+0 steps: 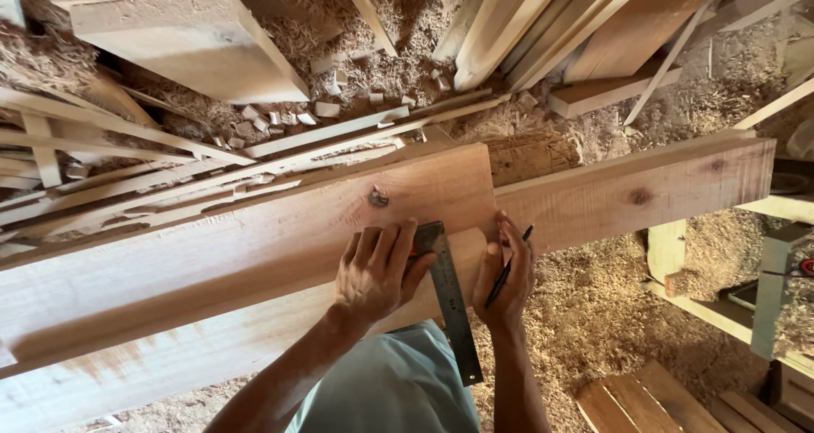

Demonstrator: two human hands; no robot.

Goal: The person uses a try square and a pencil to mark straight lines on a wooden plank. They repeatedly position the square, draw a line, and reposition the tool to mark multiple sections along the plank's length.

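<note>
While thin offcut strips are lying scattered over the shavings at the far left, a long broad plank is running across the scene, its squared end sitting near the middle where the person is working. It is lying flat on top of a second plank that is carrying on towards the right, so the upper board's end is well supported.

Coming in from below, the left hand is resting palm down on the broad plank close to its near edge, fingers loosely together and curled a little, pressing on the head of a metal try square. That pressure seems to be keeping the square's stock snug against the board's edge, while its blade is angling back off the near edge towards the person's pale shirt.

Just beside it, the right hand is arching up at the plank's end corner, fingertips touching the wood, with a dark pencil pinched between thumb and fingers, its tip pointing upward. Sawdust is covering the floor beyond.
</note>
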